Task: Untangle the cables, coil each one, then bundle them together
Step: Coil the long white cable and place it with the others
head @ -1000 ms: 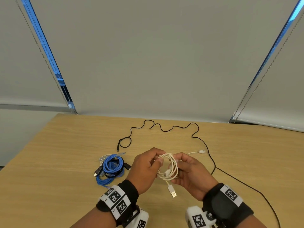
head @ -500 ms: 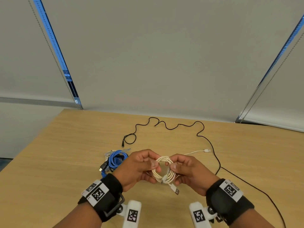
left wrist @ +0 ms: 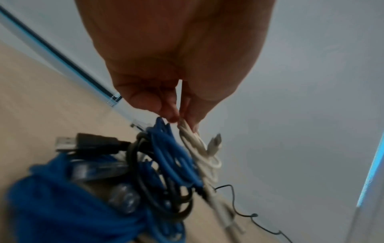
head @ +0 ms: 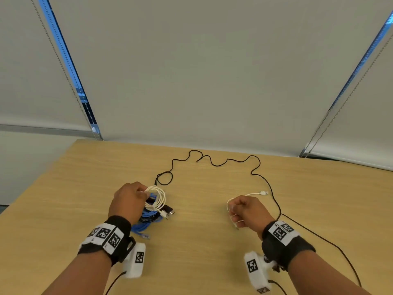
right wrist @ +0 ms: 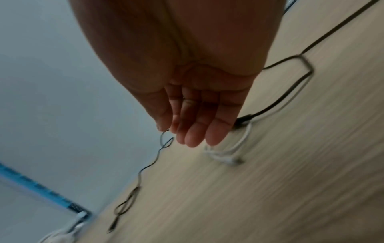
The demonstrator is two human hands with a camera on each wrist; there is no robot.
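Open desk in the middle and along the near edge; cables crowd the left and fence off the far and right sides.

Between the left hand [head: 127, 201] and the right hand [head: 247, 211] the desk [head: 202, 241] lies bare down to its near edge, as does its near left corner. Under the left hand a white coil [head: 156, 198] sits over the blue cable pile [head: 146, 218], blocking that spot. A thin black cable [head: 212, 163] snakes along the far edge, then runs down the right side past the right hand toward the near right corner. A loose white cable [head: 253, 194] lies just beyond the right hand, inside the black one.
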